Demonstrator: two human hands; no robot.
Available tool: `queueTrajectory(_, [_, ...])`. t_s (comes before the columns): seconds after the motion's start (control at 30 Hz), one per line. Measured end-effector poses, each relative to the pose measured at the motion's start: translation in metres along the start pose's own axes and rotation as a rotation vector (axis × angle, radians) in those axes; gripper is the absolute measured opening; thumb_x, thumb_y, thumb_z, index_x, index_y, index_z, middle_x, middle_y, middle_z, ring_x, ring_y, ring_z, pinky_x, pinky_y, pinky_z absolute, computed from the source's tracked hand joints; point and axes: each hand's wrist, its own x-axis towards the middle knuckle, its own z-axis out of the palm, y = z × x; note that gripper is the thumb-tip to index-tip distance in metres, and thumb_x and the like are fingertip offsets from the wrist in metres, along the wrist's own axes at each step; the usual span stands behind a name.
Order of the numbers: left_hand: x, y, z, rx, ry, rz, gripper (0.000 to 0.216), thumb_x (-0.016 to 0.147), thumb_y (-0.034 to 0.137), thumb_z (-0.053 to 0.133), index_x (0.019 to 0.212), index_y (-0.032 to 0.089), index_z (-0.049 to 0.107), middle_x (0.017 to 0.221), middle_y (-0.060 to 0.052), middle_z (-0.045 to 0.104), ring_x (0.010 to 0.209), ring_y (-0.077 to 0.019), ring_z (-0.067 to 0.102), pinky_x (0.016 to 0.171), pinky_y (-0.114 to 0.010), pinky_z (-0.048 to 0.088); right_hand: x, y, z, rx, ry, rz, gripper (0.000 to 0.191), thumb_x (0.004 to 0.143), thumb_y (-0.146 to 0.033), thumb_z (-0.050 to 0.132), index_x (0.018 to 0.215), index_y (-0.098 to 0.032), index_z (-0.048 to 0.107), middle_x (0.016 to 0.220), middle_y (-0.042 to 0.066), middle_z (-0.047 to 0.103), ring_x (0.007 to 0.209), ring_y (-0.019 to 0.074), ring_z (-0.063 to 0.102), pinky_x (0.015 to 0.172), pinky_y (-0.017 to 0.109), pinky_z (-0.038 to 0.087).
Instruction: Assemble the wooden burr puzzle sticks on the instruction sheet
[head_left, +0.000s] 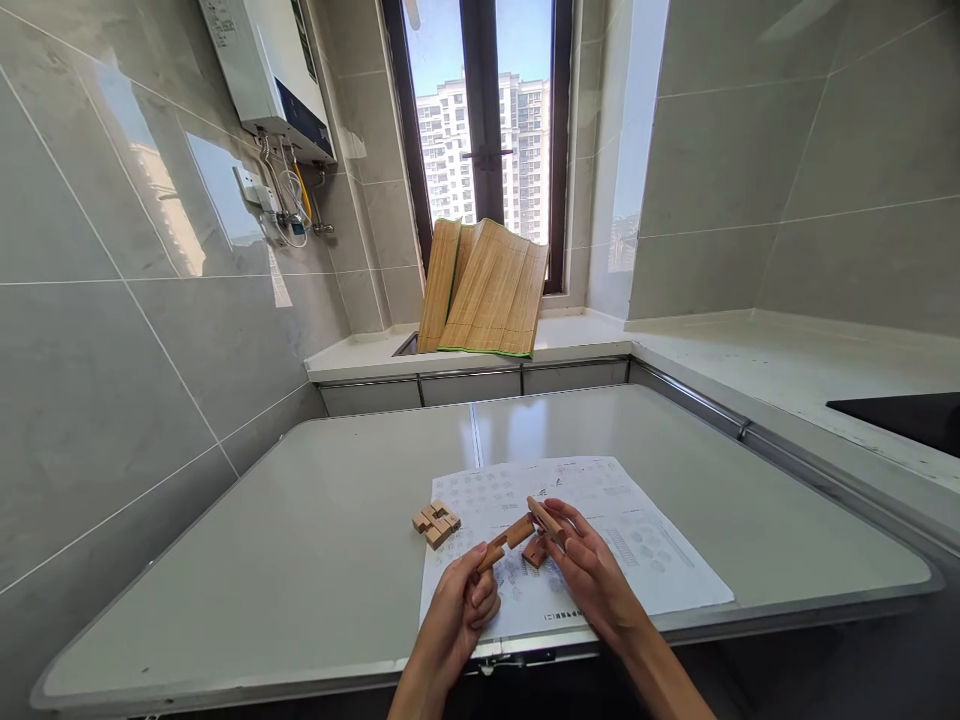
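My left hand [471, 598] pinches the near end of a notched wooden puzzle stick [519, 531], which slants up to the right above a printed sheet [645, 545]. Thumb and fingers of my right hand [589, 560] close on a second wooden puzzle stick [546, 518], tilted the other way. The far end of the left stick meets or nearly meets the right one; I cannot tell if they touch. Below them a reddish-brown wooden piece [534, 552] is partly hidden by my right hand. Left of the sheet's middle sits a cluster of light wooden blocks [436, 524].
A pale table [262, 560] carries the sheet and blocks, its front edge close to my wrists. Behind it runs a white counter [585, 330] with a folded bamboo mat [495, 285] leaning by the window. A water heater [270, 75] hangs on the left wall.
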Motion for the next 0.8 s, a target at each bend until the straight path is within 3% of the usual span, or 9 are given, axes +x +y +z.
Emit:
queueTrajectory(0.2, [0.0029, -0.0035, -0.0046, 0.035, -0.025, -0.001, 0.032, 0.085, 0.044, 0.068, 0.076, 0.017, 0.055, 0.039, 0.013, 0.034, 0.032, -0.002, 0.014, 0.036, -0.017, 0.009, -0.0047, 0.0015, 0.004, -0.046, -0.037, 0.003, 0.061, 0.073, -0.061, 0.075, 0.122, -0.029, 0.06, 0.141, 0.011, 0.058, 0.134, 0.0377, 0.047, 0.107, 0.057, 0.042])
queueTrajectory(0.43, [0.0012, -0.0009, -0.0024, 0.035, -0.039, -0.01, 0.034, 0.083, 0.043, 0.071, 0.071, 0.018, 0.051, 0.039, 0.013, 0.033, 0.033, -0.0021, 0.014, 0.037, -0.018, 0.009, -0.0077, -0.0026, 0.0096, -0.008, -0.019, 0.005, 0.06, 0.071, -0.056, 0.08, 0.121, -0.028, 0.061, 0.142, 0.01, 0.057, 0.137, 0.036, 0.044, 0.113, 0.054, 0.037])
queueTrajectory(0.8, [-0.0038, 0.0036, 0.003, 0.051, -0.005, -0.016, 0.028, 0.084, 0.041, 0.07, 0.08, 0.015, 0.06, 0.039, 0.013, 0.032, 0.036, -0.0029, 0.014, 0.039, -0.017, 0.01, -0.0082, 0.0009, 0.0066, -0.05, -0.023, 0.038, 0.066, 0.069, -0.054, 0.083, 0.125, -0.027, 0.063, 0.138, 0.01, 0.061, 0.131, 0.0356, 0.052, 0.112, 0.054, 0.038])
